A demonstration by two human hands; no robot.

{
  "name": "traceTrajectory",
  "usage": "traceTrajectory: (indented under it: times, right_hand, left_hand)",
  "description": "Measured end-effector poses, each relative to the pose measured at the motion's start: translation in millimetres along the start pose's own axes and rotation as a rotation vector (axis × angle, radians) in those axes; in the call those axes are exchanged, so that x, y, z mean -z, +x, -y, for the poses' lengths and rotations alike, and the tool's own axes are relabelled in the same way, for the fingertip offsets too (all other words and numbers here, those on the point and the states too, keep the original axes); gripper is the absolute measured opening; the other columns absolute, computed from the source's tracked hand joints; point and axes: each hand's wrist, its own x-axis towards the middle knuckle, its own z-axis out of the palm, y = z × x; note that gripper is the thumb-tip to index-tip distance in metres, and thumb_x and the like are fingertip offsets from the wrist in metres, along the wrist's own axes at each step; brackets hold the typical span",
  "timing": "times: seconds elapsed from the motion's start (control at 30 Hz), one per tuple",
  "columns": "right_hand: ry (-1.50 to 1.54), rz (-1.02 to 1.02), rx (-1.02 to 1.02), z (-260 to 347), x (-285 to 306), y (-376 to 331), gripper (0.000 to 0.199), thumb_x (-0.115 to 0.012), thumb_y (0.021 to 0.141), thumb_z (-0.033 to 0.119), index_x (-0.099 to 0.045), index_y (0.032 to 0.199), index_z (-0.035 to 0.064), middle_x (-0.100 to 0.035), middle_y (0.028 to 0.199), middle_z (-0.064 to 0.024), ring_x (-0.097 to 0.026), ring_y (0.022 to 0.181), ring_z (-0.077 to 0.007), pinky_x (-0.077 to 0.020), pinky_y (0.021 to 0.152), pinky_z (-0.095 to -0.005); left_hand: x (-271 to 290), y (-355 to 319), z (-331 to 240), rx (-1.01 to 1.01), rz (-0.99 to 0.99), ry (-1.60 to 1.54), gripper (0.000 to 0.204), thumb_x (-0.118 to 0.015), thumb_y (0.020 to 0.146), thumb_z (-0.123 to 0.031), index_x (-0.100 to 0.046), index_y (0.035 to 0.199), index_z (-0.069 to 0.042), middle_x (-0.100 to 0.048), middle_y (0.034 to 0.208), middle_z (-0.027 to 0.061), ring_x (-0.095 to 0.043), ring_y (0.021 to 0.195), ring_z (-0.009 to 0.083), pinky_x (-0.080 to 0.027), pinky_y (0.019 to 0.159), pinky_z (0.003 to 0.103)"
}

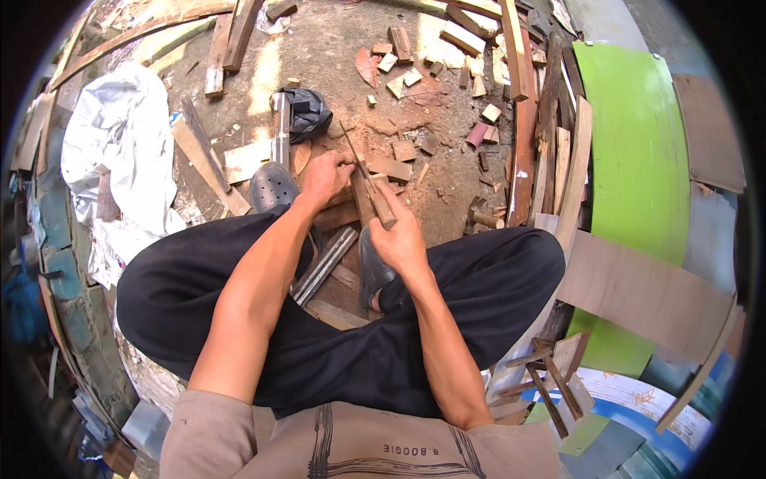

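Note:
My right hand (400, 238) is wrapped round the wooden handle (383, 211) of a tool with a thin dark blade (349, 140). The blade points up and away from me and shows nearly edge-on, so its exact kind is unclear. Fingers closed, my left hand (325, 177) pinches the upper end of a narrow wood block (361, 199), close beside the blade. Both hands are between my knees, above my dark clogs (271, 188). Beneath them lie a grey metal-edged bar (325, 265) and wood offcuts (389, 168).
Small cut blocks (404, 150) and sawdust litter the ground ahead. A black bag (308, 113) sits beyond my left foot, and a white cloth (120, 144) is at left. Long planks (527, 144) and a green panel (634, 152) lie at right, with a small wooden stool (554, 382) nearer me.

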Motion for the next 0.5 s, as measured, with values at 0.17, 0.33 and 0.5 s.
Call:
traceTrajectory:
  times: [0.17,0.33,0.5]
  right_hand:
    - [-0.034,-0.027,0.07,35.0,34.1,-86.2,0.059,-0.06,0.085,0.006,-0.053,0.144,0.0079,-0.071,0.104,-0.027,-0.072,0.093,-0.0364,-0.0543,0.084,-0.0383]
    - [-0.005,-0.028,0.011,13.6,18.3,-42.1,0.059,-0.058,0.086,0.005,-0.053,0.144,0.008,-0.071,0.105,-0.0277,-0.072,0.095,-0.037,-0.054,0.085,-0.0385]
    - [-0.084,0.062,-0.115,27.7,6.1,-6.4,0.06,-0.06,0.084,0.003,-0.054,0.144,0.0077,-0.069,0.123,-0.0223,-0.069,0.111,-0.0256,-0.0505,0.095,-0.0334]
  left_hand:
    - [0.3,-5.4,2.1,0.032,-0.029,-0.01,0.026,-0.074,0.087,-0.026,-0.077,0.101,-0.004,-0.074,0.103,0.0184,-0.069,0.098,0.037,-0.053,0.087,0.043]
    - [-8.5,-4.7,3.6,0.012,-0.075,-0.027,0.026,-0.074,0.087,-0.027,-0.078,0.102,-0.006,-0.073,0.103,0.0184,-0.07,0.096,0.0374,-0.054,0.085,0.044]
    - [0.2,-7.6,-4.6,0.129,0.005,0.016,0.023,-0.073,0.086,-0.027,-0.078,0.1,-0.009,-0.073,0.101,0.0198,-0.069,0.096,0.0386,-0.054,0.085,0.046]
